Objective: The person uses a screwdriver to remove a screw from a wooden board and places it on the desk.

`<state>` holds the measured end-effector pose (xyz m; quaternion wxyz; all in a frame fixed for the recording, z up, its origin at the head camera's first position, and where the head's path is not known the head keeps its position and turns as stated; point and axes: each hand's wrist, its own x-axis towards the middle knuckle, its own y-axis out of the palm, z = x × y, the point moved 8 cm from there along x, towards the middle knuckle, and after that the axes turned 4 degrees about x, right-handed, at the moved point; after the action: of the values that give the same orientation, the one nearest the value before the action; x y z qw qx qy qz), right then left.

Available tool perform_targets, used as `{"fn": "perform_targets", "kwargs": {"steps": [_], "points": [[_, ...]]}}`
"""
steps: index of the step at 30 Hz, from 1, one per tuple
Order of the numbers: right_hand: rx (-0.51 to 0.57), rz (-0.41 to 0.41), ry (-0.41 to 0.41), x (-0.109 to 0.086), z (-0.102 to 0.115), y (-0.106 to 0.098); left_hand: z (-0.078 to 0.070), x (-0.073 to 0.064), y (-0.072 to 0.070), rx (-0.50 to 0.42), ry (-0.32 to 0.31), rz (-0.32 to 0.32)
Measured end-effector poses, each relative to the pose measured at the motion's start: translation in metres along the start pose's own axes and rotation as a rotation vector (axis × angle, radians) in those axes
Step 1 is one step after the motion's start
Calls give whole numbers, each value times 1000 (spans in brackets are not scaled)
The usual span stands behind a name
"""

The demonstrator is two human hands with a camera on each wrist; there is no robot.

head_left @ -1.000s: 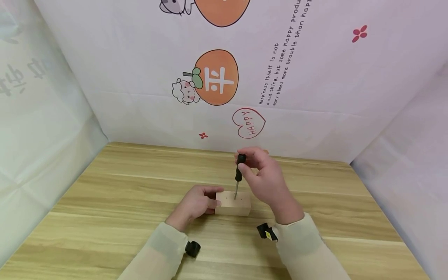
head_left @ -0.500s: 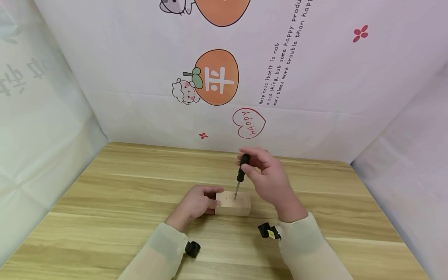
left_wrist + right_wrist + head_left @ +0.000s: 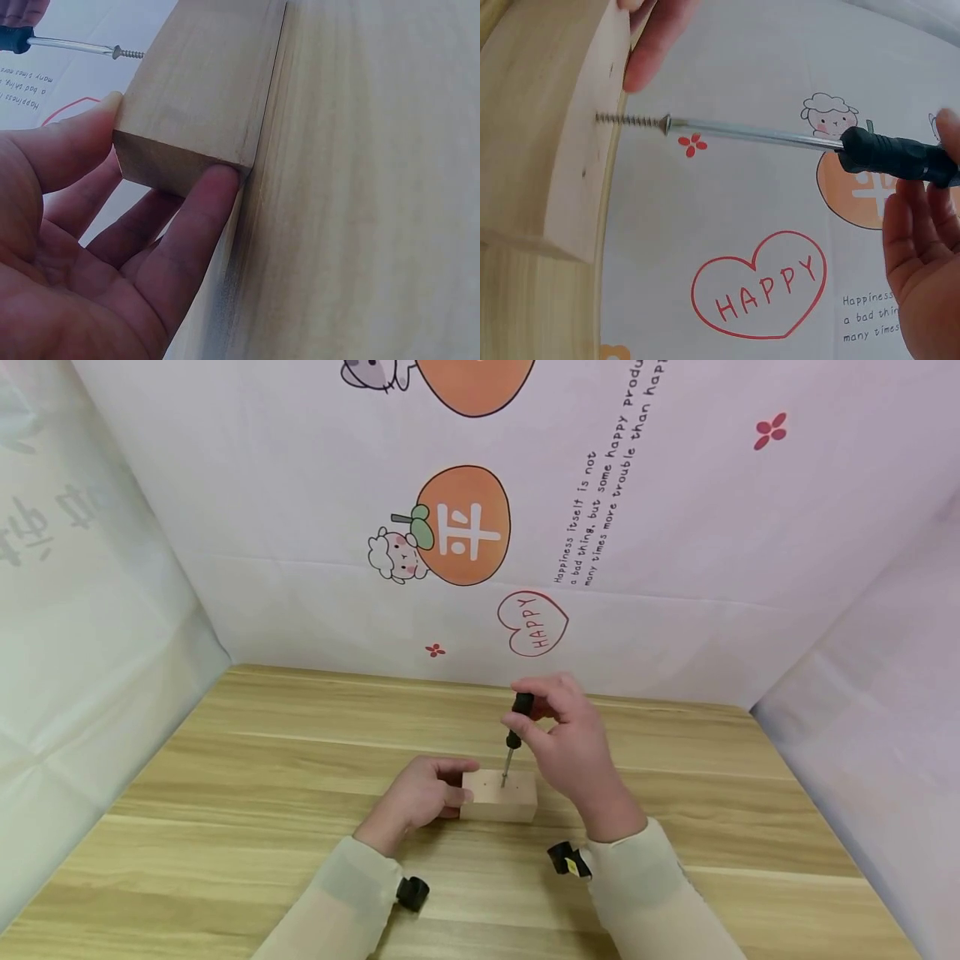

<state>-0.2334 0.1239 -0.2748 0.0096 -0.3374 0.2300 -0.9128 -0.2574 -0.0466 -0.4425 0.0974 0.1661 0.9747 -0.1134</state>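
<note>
A pale wooden block [image 3: 498,810] lies on the table, small holes in its top face. My left hand [image 3: 420,789] grips its left end; in the left wrist view the thumb and fingers [image 3: 196,247] press round that end. A screw [image 3: 634,120] stands partly sunk in the block between the holes, its thread still showing. The tip of a screwdriver [image 3: 757,135] with a dark handle meets the screw's head. My right hand [image 3: 573,743] pinches the handle near its top between thumb and fingers. The screwdriver leans slightly to the right in the head view.
The wood-grain table [image 3: 300,735] extends round the block. A white printed sheet [image 3: 300,527] rises behind the table's far edge, and pale sheets flank both sides. Black wrist cameras sit by both cuffs, such as the right wrist camera [image 3: 568,860].
My right hand first shifted right with the screwdriver's handle, then came back slightly left, its fingers changing position on the handle. My left hand and the block stay in place.
</note>
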Motion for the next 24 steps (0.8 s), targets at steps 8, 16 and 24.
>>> {"fn": "perform_targets", "kwargs": {"steps": [8, 16, 24], "points": [[187, 0, 78, -2, -7, 1, 0, 0, 0, 0, 0, 3], [182, 20, -11, -2, -1, 7, -1, -1, 0, 2, -4, 0], [38, -93, -5, -1, 4, 0, -1, -1, -1, 8, 2, -4]]}}
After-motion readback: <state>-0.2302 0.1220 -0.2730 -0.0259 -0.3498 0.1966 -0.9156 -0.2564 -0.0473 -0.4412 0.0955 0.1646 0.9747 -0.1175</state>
